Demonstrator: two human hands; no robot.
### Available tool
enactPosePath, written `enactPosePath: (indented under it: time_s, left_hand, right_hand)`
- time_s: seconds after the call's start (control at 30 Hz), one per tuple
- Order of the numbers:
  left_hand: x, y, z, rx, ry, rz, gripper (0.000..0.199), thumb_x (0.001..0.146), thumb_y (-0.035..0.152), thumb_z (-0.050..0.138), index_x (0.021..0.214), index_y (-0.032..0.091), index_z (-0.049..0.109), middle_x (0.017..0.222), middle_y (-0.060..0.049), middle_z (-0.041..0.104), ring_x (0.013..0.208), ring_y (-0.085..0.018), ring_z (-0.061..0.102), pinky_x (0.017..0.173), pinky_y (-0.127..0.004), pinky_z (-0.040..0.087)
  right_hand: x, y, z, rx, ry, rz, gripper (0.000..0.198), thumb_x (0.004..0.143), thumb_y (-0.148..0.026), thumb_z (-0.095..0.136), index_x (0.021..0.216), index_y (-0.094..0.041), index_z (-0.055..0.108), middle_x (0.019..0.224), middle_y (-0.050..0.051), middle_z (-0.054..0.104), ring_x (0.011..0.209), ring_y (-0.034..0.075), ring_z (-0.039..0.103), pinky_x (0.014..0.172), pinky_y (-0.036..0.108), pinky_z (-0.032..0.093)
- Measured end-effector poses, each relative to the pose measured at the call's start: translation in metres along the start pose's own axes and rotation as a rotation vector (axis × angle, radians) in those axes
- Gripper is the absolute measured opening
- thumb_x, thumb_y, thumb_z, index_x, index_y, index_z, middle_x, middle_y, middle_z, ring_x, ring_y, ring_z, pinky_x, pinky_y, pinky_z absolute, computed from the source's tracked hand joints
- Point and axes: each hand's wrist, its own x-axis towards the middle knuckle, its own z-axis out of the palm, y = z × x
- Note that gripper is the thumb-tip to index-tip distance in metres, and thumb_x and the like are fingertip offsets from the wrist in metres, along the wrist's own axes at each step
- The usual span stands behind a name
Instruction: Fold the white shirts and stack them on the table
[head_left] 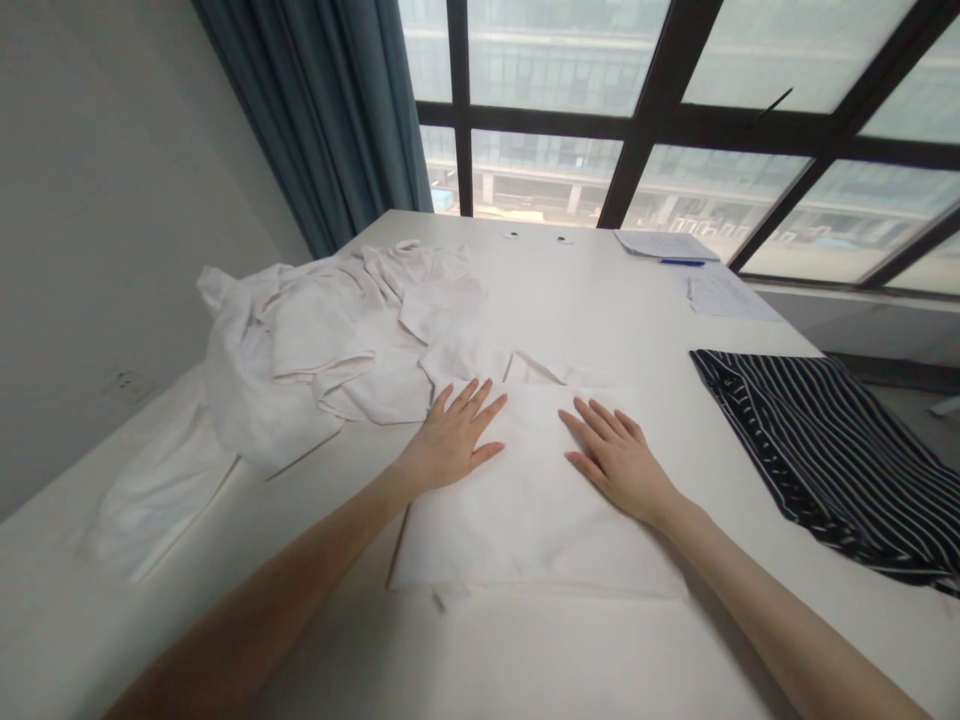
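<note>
A folded white garment [540, 530] lies flat on the white table in front of me; its exact kind does not show. My left hand [454, 440] rests flat on its upper left part, fingers spread. On the upper right part lies my right hand [611, 455], palm down with the fingers stretched out. At the garment's far edge a small flap with a pointed opening [534, 370] sticks out. Left of it, close to my left hand, sits a crumpled heap of white clothing [337, 320].
A black-and-white striped cloth [847, 450] lies at the table's right edge. Papers [667, 245] and a blue pen [682, 263] are at the far right corner. Behind the white table [555, 310] stand a window and a blue curtain [337, 110]. A grey wall borders the left.
</note>
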Motion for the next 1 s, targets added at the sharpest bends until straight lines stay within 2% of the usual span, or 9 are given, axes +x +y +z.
enactPosePath:
  time_s: [0.1,0.17,0.27,0.47,0.57,0.7,0.77,0.9,1.0]
  left_hand:
    - [0.000,-0.001,0.002,0.007,0.015,0.006,0.062,0.099,0.049,0.042,0.152,0.019,0.031,0.158,-0.015,0.028,0.147,-0.030,0.022,0.117,-0.053,0.016]
    - [-0.001,-0.001,0.002,0.008,0.029,0.005,0.061,0.099,0.050,0.041,0.152,0.020,0.032,0.158,-0.015,0.030,0.147,-0.030,0.023,0.117,-0.052,0.016]
    - [-0.001,0.000,0.002,-0.007,0.052,-0.001,0.060,0.099,0.049,0.042,0.151,0.021,0.033,0.157,-0.014,0.032,0.147,-0.029,0.024,0.118,-0.051,0.015]
    - [-0.002,-0.003,0.004,-0.119,0.108,-0.046,0.050,0.100,0.039,0.043,0.147,0.022,0.040,0.156,-0.011,0.036,0.146,-0.027,0.028,0.118,-0.049,0.016]
    - [-0.001,-0.010,0.012,-0.171,0.224,-0.212,0.046,0.098,0.031,0.044,0.143,0.020,0.043,0.151,-0.012,0.043,0.143,-0.027,0.032,0.117,-0.049,0.017]
    - [0.001,-0.024,0.019,-0.260,0.329,-0.511,0.040,0.095,0.028,0.046,0.133,0.019,0.051,0.135,-0.014,0.056,0.128,-0.029,0.048,0.106,-0.047,0.033]
    - [0.002,-0.028,0.019,-0.284,0.339,-0.591,0.038,0.093,0.030,0.049,0.129,0.019,0.054,0.126,-0.014,0.059,0.119,-0.031,0.052,0.101,-0.047,0.039]
    - [0.002,-0.032,0.018,-0.323,0.342,-0.619,0.031,0.092,0.032,0.052,0.119,0.019,0.059,0.115,-0.012,0.060,0.113,-0.032,0.052,0.098,-0.050,0.040]
    - [0.002,-0.036,0.017,-0.442,0.389,-0.581,0.023,0.091,0.033,0.052,0.108,0.020,0.061,0.109,-0.010,0.060,0.109,-0.029,0.054,0.098,-0.047,0.041]
  right_hand:
    - [0.014,0.018,-0.006,0.222,0.119,0.065,0.039,0.100,-0.039,0.036,0.119,-0.024,0.067,0.127,0.007,0.067,0.119,0.024,0.058,0.101,0.042,0.041]
    - [0.024,0.035,-0.006,0.309,0.245,0.149,0.037,0.099,-0.037,0.038,0.104,-0.023,0.072,0.110,0.007,0.073,0.107,0.024,0.063,0.097,0.041,0.044]
    - [0.033,0.055,0.003,0.292,0.366,0.286,0.036,0.095,-0.037,0.040,0.104,-0.020,0.071,0.109,0.011,0.071,0.106,0.029,0.059,0.095,0.048,0.042]
    - [0.030,0.066,0.024,0.301,0.369,0.373,0.034,0.092,-0.041,0.043,0.103,-0.019,0.067,0.099,0.013,0.066,0.096,0.031,0.056,0.086,0.049,0.043]
    - [0.029,0.065,0.023,0.360,0.383,0.354,0.034,0.092,-0.044,0.044,0.104,-0.019,0.064,0.094,0.010,0.062,0.089,0.026,0.056,0.084,0.044,0.044]
    - [0.027,0.063,0.015,0.457,0.427,0.339,0.034,0.091,-0.047,0.046,0.104,-0.020,0.062,0.090,0.006,0.057,0.076,0.021,0.052,0.075,0.036,0.045]
    - [0.025,0.062,0.012,0.506,0.453,0.351,0.033,0.091,-0.049,0.049,0.102,-0.021,0.062,0.086,0.004,0.056,0.071,0.019,0.050,0.070,0.034,0.044]
    - [0.022,0.063,0.010,0.605,0.474,0.401,0.033,0.086,-0.052,0.059,0.099,-0.022,0.062,0.064,-0.004,0.046,0.056,0.015,0.041,0.055,0.029,0.037]
    - [0.024,0.064,0.012,0.664,0.503,0.421,0.038,0.078,-0.051,0.068,0.102,-0.022,0.060,0.066,-0.005,0.049,0.056,0.014,0.040,0.054,0.028,0.036]
